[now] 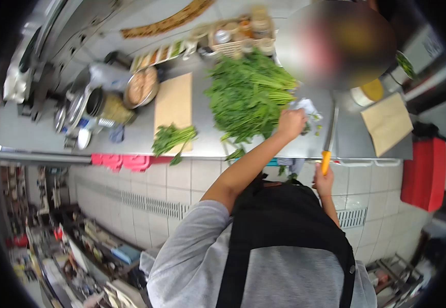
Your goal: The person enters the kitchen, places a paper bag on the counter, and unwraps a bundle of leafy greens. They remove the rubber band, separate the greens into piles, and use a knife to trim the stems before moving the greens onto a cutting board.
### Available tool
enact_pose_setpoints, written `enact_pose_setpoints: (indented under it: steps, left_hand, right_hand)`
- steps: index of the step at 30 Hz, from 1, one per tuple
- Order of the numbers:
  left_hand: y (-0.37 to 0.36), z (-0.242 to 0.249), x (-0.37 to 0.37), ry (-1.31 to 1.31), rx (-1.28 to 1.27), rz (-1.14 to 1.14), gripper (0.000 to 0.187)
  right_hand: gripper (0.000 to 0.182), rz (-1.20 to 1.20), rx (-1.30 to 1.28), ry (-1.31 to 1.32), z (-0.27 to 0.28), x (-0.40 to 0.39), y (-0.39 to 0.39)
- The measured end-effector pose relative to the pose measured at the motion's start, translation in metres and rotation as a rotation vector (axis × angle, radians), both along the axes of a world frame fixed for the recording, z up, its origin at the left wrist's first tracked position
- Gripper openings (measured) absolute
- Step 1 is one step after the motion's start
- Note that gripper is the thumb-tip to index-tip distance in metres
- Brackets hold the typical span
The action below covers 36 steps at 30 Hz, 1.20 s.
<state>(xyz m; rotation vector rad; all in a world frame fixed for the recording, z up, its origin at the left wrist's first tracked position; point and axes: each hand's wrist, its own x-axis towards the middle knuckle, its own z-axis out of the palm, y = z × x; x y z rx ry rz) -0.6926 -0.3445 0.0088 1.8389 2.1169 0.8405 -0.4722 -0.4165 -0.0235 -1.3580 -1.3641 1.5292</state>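
My right hand (324,180) grips the orange handle of a long knife (330,133), whose blade points away from me over the metal counter. On the counter, my left hand (291,124) is closed on a crumpled white cloth (309,108), which may be paper; the fingertips are partly hidden. Small green scraps (318,127) lie beside it. Just left of that hand spreads a big pile of leafy greens (248,95), stems toward the right. A smaller bunch of greens (174,138) rests across the near end of a wooden cutting board (174,100).
A bowl of pinkish meat (142,87) and a jar (110,106) stand at the left. Spice containers (243,31) line the back. At the right are a yellow-topped container (369,93), a tan board (387,123) and a red bin (424,174). The upper right is blurred.
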Motion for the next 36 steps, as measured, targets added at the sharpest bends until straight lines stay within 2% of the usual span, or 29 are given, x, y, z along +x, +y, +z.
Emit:
enact_pose_setpoints:
  steps: [1, 2, 4, 6, 8, 9, 11, 13, 15, 16, 18, 21, 25, 26, 28, 33, 36]
  left_hand:
    - [-0.005, 0.011, -0.008, -0.146, 0.073, 0.022, 0.01]
    - [-0.014, 0.026, -0.02, -0.139, 0.064, 0.055, 0.01]
    - [-0.031, 0.059, -0.042, -0.382, 0.464, 0.017, 0.01]
    - [-0.073, 0.104, -0.08, -0.42, 0.41, 0.082, 0.009]
    - [-0.116, 0.126, -0.131, -0.164, 0.4, 0.188, 0.007]
    - [-0.136, 0.122, -0.167, -0.047, 0.41, 0.185, 0.006]
    - [-0.174, 0.138, -0.218, 0.193, 0.281, 0.226, 0.009]
    - [-0.202, 0.136, -0.26, 0.47, 0.171, 0.173, 0.011]
    - [-0.225, 0.116, -0.293, 0.551, -0.053, 0.122, 0.011]
    - [-0.237, 0.099, -0.308, 0.549, -0.053, 0.123, 0.011]
    - [-0.254, 0.062, -0.332, 0.553, -0.213, -0.017, 0.011]
    - [-0.273, 0.032, -0.328, 0.689, -0.119, 0.046, 0.014]
    - [-0.298, 0.016, -0.288, 0.547, -0.236, 0.298, 0.021]
    - [-0.305, 0.009, -0.28, 0.544, -0.235, 0.291, 0.021]
    - [-0.319, -0.008, -0.271, 0.397, -0.363, 0.464, 0.015]
    - [-0.327, -0.027, -0.275, 0.356, -0.332, 0.494, 0.011]
    - [-0.32, -0.005, -0.278, 0.42, -0.287, 0.442, 0.008]
  right_hand:
    - [0.02, 0.008, -0.002, 0.004, -0.002, -0.002, -0.001]
    - [0.02, 0.041, -0.013, 0.01, -0.006, -0.003, -0.002]
    - [0.02, 0.003, -0.026, 0.02, -0.011, -0.006, -0.003]
    - [0.021, 0.014, -0.039, 0.006, -0.007, -0.011, -0.006]
    - [0.02, 0.014, -0.054, -0.025, -0.005, -0.014, -0.007]
    - [0.02, 0.013, -0.056, -0.026, -0.006, -0.016, -0.007]
    - [0.02, 0.014, -0.051, -0.058, -0.007, -0.019, -0.007]
    - [0.02, 0.008, -0.067, -0.069, -0.007, -0.023, -0.008]
    - [0.02, 0.007, -0.082, -0.08, -0.007, -0.028, -0.008]
    - [0.02, 0.012, -0.083, -0.064, -0.007, -0.03, -0.009]
    - [0.02, 0.016, -0.083, -0.048, -0.009, -0.034, -0.009]
    - [0.02, 0.013, -0.094, -0.085, -0.013, -0.037, -0.01]
    - [0.02, -0.001, -0.067, -0.074, -0.009, -0.039, -0.013]
    - [0.021, 0.001, -0.055, -0.102, -0.008, -0.038, -0.014]
    - [0.022, -0.002, -0.039, -0.112, -0.011, -0.037, -0.016]
    - [0.023, 0.011, -0.008, -0.131, -0.021, -0.034, -0.019]
    - [0.022, 0.001, -0.034, -0.124, -0.015, -0.036, -0.02]
